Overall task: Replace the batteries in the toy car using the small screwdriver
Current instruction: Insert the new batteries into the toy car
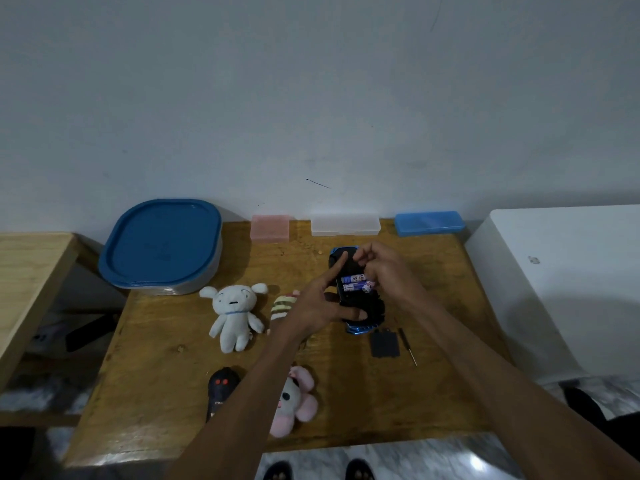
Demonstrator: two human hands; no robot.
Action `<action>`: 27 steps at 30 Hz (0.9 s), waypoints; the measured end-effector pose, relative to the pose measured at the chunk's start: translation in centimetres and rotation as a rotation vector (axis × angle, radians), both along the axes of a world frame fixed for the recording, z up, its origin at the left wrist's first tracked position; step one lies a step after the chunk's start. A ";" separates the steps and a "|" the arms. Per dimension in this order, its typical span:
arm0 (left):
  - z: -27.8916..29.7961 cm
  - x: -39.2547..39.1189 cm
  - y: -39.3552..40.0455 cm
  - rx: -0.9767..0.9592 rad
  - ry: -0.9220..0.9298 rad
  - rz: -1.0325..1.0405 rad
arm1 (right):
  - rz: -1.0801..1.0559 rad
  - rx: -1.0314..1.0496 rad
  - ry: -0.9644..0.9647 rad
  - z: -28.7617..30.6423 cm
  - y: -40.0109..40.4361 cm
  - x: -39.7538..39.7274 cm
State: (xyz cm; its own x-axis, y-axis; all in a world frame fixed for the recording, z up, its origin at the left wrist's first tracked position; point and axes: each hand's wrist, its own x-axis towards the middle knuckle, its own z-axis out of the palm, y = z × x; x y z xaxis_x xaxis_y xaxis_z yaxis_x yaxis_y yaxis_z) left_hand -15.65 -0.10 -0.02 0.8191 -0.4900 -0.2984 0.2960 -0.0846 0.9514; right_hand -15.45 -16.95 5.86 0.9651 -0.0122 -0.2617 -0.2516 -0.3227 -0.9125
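Note:
The blue toy car (360, 329) lies upside down on the wooden table (173, 393), its black underside up and its battery bay open. Two purple-and-white batteries (351, 283) lie side by side in the bay. My left hand (320, 306) grips the car's left side, thumb under its near end and index finger stretched along the underside. My right hand (384, 271) pinches the end of one battery (367, 286) at the bay's right edge. The black battery cover (384, 343) and the small screwdriver (408, 345) lie on the table just right of the car.
A blue-lidded container (162, 244) stands at the back left. Pink (270, 227), clear (345, 223) and blue (429, 222) boxes line the wall. A white plush (233, 315), a striped plush (284, 303), a black toy (221, 389) and a pink plush (294, 400) lie on the table's left half.

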 end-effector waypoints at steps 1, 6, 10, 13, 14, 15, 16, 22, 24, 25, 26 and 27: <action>-0.1 0.0 0.0 -0.006 0.004 0.005 | 0.018 -0.032 0.003 -0.1 0.0 -0.2; -0.3 0.0 0.1 -0.041 0.029 0.027 | 0.119 -0.227 -0.100 -1.0 0.0 -1.0; -0.5 0.2 0.5 -0.016 0.016 0.049 | 0.160 -0.285 -0.121 -1.2 0.0 -1.3; -0.6 0.2 0.8 -0.009 0.010 0.041 | 0.293 -0.515 -0.191 -0.8 -0.2 -1.1; -0.7 0.1 0.9 -0.010 0.011 0.036 | 0.357 -0.615 -0.211 -0.5 -0.2 -1.1; -0.7 0.1 0.9 -0.009 0.011 0.033 | 0.416 -0.701 -0.214 -0.3 0.0 -1.0; -0.7 0.0 0.9 -0.005 0.010 0.032 | 0.462 -0.770 -0.205 0.0 0.1 -0.9; -0.9 0.0 0.8 -0.014 0.009 0.044 | 0.572 -0.915 -0.131 0.8 0.3 -0.2; -1.0 0.0 0.9 -0.016 0.004 0.045 | 0.515 -0.846 -0.113 0.9 0.3 -0.3; -0.9 0.1 1.0 -0.012 -0.001 0.046 | 0.466 -0.806 -0.114 0.9 0.3 -0.4; -0.9 0.1 1.0 -0.007 -0.005 0.049 | 0.405 -0.751 -0.130 0.8 0.3 -0.5; -0.8 0.1 1.1 -0.004 -0.009 0.052 | 0.334 -0.677 -0.157 0.7 0.3 -0.6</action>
State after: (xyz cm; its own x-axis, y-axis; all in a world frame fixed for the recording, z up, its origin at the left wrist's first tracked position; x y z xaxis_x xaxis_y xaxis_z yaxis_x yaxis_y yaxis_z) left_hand -15.54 0.97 -0.86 0.8461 -0.4477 -0.2893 0.2914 -0.0659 0.9543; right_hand -16.05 -16.67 6.60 0.9708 0.1779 -0.1609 0.0735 -0.8593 -0.5062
